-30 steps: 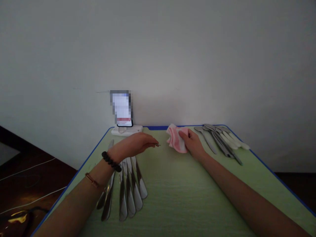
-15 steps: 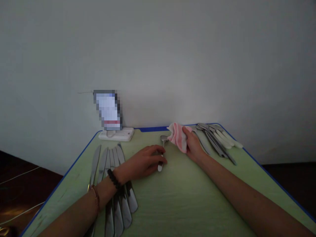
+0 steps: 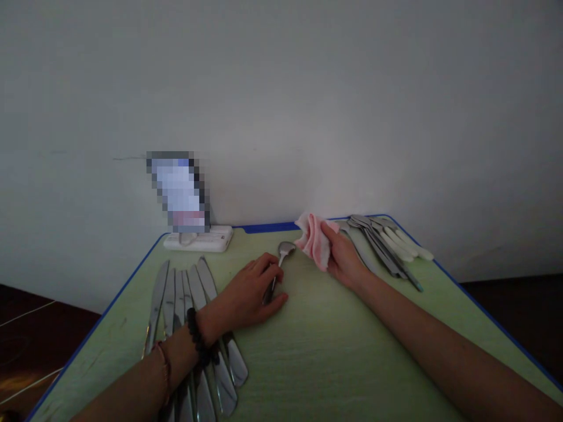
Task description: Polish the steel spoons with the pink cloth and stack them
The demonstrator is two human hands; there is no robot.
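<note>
My left hand is curled over the handle of a metal spoon near the middle of the table. The bowl of this spoon points away from me, and its handle partly disappears under my fingers. In my right hand is a crumpled pink and white cloth, gripped just to the right of the spoon bowl. Several table knives lie in a row beneath my left forearm, which covers their middles. Beyond my right hand lies a group of metal cutlery, beside several white-handled pieces.
A phone with a blurred screen leans upright on a white base at the back left. The light green table has a blue edge and stands against a grey wall.
The spoon has turned, its handle end swinging left under my left hand, whose fingers have closed round it. My right hand keeps the cloth in nearly the same place. The view has shifted slightly.
</note>
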